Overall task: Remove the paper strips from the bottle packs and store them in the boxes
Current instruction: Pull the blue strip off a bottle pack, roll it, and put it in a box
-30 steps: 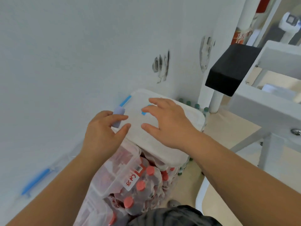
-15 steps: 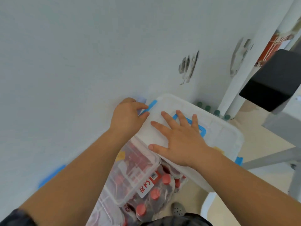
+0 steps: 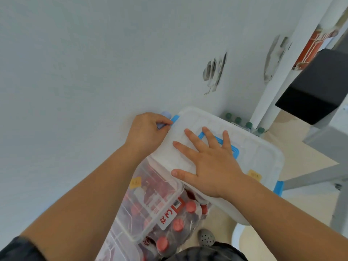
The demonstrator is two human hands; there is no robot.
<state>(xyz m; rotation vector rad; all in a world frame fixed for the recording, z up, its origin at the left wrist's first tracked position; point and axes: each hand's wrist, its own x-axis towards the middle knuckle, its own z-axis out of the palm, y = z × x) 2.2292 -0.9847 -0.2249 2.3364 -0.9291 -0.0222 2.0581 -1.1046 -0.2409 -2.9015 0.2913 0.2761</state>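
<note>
A white translucent box lid (image 3: pixel 256 147) with a blue handle (image 3: pixel 235 150) lies tilted over clear boxes. My right hand (image 3: pixel 211 164) presses flat on it, fingers spread across the handle. My left hand (image 3: pixel 146 129) is closed on the blue latch (image 3: pixel 175 118) at the lid's far left corner, against the wall, with a pale lilac piece (image 3: pixel 166 114) showing at its fingertips. Under the lid, a clear box (image 3: pixel 156 200) holds red-labelled items. A shrink-wrapped pack of red-capped bottles (image 3: pixel 178 225) sits beside it. I cannot make out any paper strips.
A white wall (image 3: pixel 94 72) stands close on the left. Green-capped bottles (image 3: pixel 244 123) stand behind the lid by a white post (image 3: pixel 276 76). A black block (image 3: pixel 316 91) on a grey frame juts in at the right. A grey shoe (image 3: pixel 206 238) is on the beige floor.
My left hand moved up to the lid's far left corner and closed on the latch. My right hand went from hovering to lying flat on the lid, and has barely moved since.
</note>
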